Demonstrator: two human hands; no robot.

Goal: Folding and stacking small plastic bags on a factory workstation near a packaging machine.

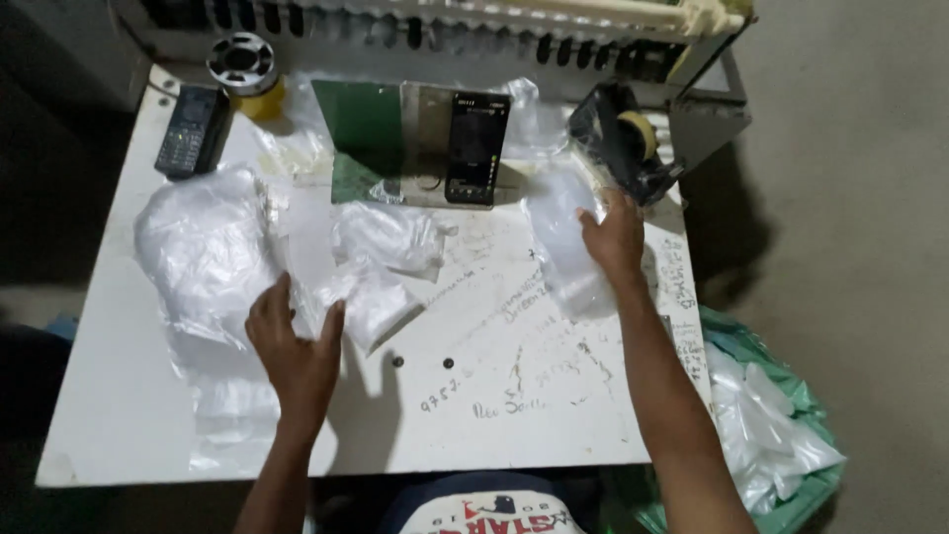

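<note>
My left hand point(295, 346) rests on the white table point(514, 396), fingers spread, its fingertips on a small clear plastic packet point(371, 307) with white contents. A second packet point(388, 237) lies just beyond it. My right hand point(615, 242) reaches to the far right and presses on a clear plastic bag point(561, 247) that lies beside the tape dispenser point(625, 138). Whether that hand grips the bag or only touches it is unclear.
A heap of clear bags point(203, 247) lies at the left. A dark handset point(190, 129), a metal reel point(241, 61), a green board point(364, 133) and a propped phone point(474, 148) stand along the back. A green sack point(781, 435) of plastic bags sits right of the table.
</note>
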